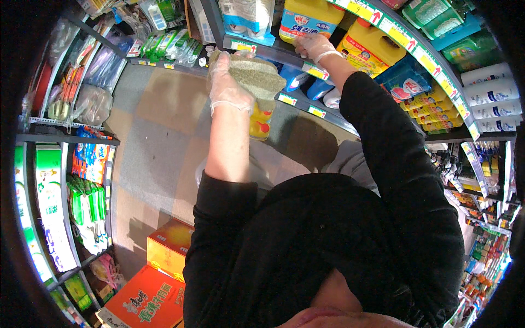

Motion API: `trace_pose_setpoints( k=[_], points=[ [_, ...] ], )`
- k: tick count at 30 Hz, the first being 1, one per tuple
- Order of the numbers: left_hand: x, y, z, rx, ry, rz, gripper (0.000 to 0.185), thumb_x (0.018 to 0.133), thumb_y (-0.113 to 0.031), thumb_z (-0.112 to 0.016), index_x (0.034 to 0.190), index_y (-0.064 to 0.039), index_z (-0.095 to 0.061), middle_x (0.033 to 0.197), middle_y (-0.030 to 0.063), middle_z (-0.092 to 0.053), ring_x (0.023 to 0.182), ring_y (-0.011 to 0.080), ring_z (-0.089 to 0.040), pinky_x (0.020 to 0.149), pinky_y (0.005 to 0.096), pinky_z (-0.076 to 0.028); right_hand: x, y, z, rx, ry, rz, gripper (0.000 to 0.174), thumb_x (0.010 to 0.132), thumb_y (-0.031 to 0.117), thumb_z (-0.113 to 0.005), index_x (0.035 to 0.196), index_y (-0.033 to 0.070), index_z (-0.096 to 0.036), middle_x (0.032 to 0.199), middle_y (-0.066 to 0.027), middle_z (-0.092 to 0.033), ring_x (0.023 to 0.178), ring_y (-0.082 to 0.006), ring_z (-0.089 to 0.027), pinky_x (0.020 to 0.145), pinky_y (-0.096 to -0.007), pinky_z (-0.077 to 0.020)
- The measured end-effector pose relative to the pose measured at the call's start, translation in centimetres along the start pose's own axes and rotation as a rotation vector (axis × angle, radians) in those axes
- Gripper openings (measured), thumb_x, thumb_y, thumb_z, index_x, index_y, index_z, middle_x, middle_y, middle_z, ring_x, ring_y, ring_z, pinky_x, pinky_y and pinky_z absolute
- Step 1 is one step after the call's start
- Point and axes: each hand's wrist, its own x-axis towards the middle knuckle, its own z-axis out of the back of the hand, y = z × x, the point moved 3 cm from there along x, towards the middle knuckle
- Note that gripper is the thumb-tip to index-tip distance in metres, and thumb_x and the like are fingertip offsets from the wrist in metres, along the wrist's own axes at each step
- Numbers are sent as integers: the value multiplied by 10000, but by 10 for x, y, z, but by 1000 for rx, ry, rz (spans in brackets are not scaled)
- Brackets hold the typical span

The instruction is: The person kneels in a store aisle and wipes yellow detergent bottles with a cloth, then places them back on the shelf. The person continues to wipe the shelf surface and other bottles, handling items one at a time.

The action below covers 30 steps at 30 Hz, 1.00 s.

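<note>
My left hand (230, 84), in a clear plastic glove, grips a folded grey-green cloth (258, 76) in front of the shelf. Below the cloth, part of a yellow container with red round marks or caps (259, 126) shows near the floor; the cloth hides the rest. My right hand (318, 47), also gloved, reaches to the shelf front with its fingers bent against the lower edge of a yellow detergent jug with a blue label (309, 22). Whether those fingers grip the jug or only touch it cannot be seen. Another yellow jug with a red cap (369, 47) stands right of my hand.
Price tags line the curved shelf edge (301, 65). Blue and white bottles (318, 88) sit on the lower shelf. Packaged goods (88, 209) fill the left rack. Orange-red cartons (147, 295) stand on the checkered floor (151, 123) at lower left.
</note>
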Motion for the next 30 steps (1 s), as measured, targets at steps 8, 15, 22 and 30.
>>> trace_pose_setpoints(
  k=[8, 15, 22, 30],
  points=[
    [-13, -6, -13, -11, -17, -17, 198, 1001, -277, -583, 1080, -102, -535, 979, 76, -619, 922, 286, -639, 894, 488, -518, 32, -19, 1, -179, -40, 146, 286, 1026, 300, -541, 1070, 46, -666, 966, -43, -683, 779, -135, -578, 699, -283, -458],
    [-10, -16, -7, 64, -54, -64, 353, 1031, -350, -491, 1147, -22, -551, 1075, 134, -630, 1019, 332, -620, 1005, 551, -470, 19, 1, -4, -134, -33, 18, 326, 1011, 285, -548, 1153, 14, -659, 1053, -89, -710, 858, -185, -640, 772, -310, -497],
    [-12, -30, -5, 33, -91, -23, 411, 1043, -395, -436, 1076, -9, -575, 1033, 175, -663, 1024, 356, -618, 1001, 572, -460, -37, 8, -18, 5, -146, 187, 251, 979, 209, -597, 1102, 29, -721, 992, -71, -731, 868, -149, -669, 803, -276, -527],
    [-8, -28, 0, 39, -20, -35, 286, 1047, -355, -465, 1067, -77, -526, 1003, 122, -619, 964, 320, -614, 929, 562, -495, -88, -67, -95, -433, 70, 187, 261, 927, 290, -627, 1006, 68, -739, 845, -118, -723, 808, -237, -701, 772, -376, -555]
  ],
)
